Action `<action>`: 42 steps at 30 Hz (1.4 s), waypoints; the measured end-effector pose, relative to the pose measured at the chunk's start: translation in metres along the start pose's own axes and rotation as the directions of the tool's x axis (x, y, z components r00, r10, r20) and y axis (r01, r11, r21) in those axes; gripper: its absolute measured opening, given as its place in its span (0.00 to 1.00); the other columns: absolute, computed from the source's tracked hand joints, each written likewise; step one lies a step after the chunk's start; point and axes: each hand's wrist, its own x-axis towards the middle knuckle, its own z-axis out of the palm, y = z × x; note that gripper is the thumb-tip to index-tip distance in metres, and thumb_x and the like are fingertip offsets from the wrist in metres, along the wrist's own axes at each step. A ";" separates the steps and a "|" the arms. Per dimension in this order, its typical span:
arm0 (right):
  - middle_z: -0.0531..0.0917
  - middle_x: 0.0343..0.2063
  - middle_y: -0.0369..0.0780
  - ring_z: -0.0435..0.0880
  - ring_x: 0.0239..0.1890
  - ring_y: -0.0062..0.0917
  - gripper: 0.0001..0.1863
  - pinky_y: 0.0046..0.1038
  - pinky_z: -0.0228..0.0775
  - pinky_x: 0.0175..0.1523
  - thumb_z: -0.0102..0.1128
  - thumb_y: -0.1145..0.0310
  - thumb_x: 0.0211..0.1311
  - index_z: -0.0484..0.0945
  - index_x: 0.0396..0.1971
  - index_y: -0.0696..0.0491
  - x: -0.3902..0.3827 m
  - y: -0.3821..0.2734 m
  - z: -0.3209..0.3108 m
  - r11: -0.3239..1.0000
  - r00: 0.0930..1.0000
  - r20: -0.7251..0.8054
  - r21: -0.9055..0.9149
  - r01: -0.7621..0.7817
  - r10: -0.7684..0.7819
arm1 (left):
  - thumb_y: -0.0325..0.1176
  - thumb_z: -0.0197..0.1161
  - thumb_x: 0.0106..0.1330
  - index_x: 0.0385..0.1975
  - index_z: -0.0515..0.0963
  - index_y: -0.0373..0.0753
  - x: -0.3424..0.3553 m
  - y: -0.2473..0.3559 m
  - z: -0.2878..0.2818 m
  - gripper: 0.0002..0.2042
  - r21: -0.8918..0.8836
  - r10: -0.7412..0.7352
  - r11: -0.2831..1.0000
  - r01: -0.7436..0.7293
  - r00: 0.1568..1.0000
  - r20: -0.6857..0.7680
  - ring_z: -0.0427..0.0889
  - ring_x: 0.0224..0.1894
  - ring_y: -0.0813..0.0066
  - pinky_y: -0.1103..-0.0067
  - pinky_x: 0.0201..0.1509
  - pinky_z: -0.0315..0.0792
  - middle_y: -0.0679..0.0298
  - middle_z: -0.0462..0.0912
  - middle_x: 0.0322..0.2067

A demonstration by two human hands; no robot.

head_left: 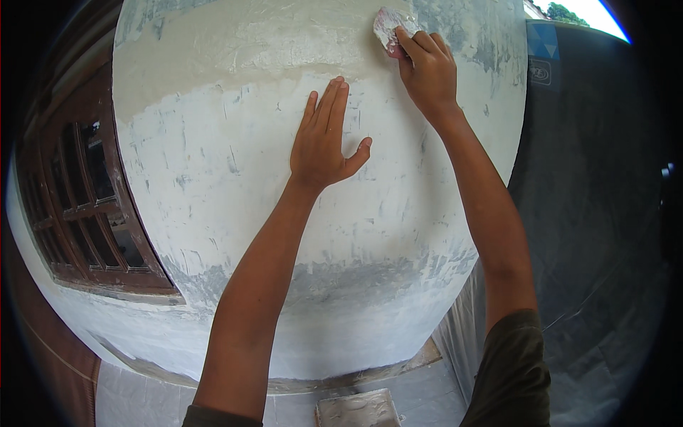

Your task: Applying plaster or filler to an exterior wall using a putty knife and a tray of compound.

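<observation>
In front of me stands a wall [370, 206], white with grey patches, its upper part coated in damp-looking beige putty [277, 50]. My right hand [430, 67] reaches up to the top of it, fingers closed on a putty-smeared pinkish piece [389, 30]. That piece is flat and rough-edged against the wall; white smears hide its exact kind. Lower and to the left, my left hand [324, 142] lies flat at the wall with its thumb out and fingers straight. Its fingertips meet the lower edge of the putty, and it holds nothing.
A brown wooden window frame [117, 153] with panes is set in the wall at left. Dark sheeting [590, 178] hangs at right, with clear plastic [466, 320] beside it. Below, a putty-smeared rectangular board or tray [358, 410] rests on the grey covered floor [427, 395].
</observation>
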 end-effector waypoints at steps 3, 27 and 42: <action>0.82 0.32 0.35 0.79 0.36 0.32 0.19 0.33 0.75 0.46 0.69 0.75 0.54 0.85 0.49 0.52 0.020 0.014 0.005 0.999 0.999 -0.023 -0.044 0.030 -0.031 | 0.38 0.65 0.59 0.73 0.53 0.31 0.000 0.001 0.001 0.43 -0.001 0.006 1.000 -0.006 1.000 -0.001 0.62 0.74 0.51 0.54 0.77 0.50 0.46 0.62 0.71; 0.82 0.33 0.35 0.80 0.41 0.30 0.18 0.35 0.70 0.49 0.66 0.78 0.51 0.84 0.45 0.53 0.004 0.003 -0.013 0.999 0.997 0.064 0.008 -0.037 0.036 | 0.38 0.65 0.60 0.73 0.54 0.31 0.000 0.000 0.001 0.42 0.017 0.014 1.000 -0.014 1.000 -0.010 0.63 0.73 0.52 0.53 0.77 0.50 0.47 0.64 0.70; 0.81 0.33 0.34 0.79 0.41 0.30 0.21 0.35 0.69 0.48 0.65 0.79 0.49 0.83 0.47 0.53 -0.047 -0.029 -0.028 0.997 0.972 0.224 0.027 -0.076 0.068 | 0.39 0.65 0.60 0.73 0.53 0.30 -0.001 -0.003 0.001 0.42 0.017 0.013 1.000 -0.013 1.000 -0.010 0.62 0.74 0.51 0.53 0.77 0.50 0.46 0.62 0.71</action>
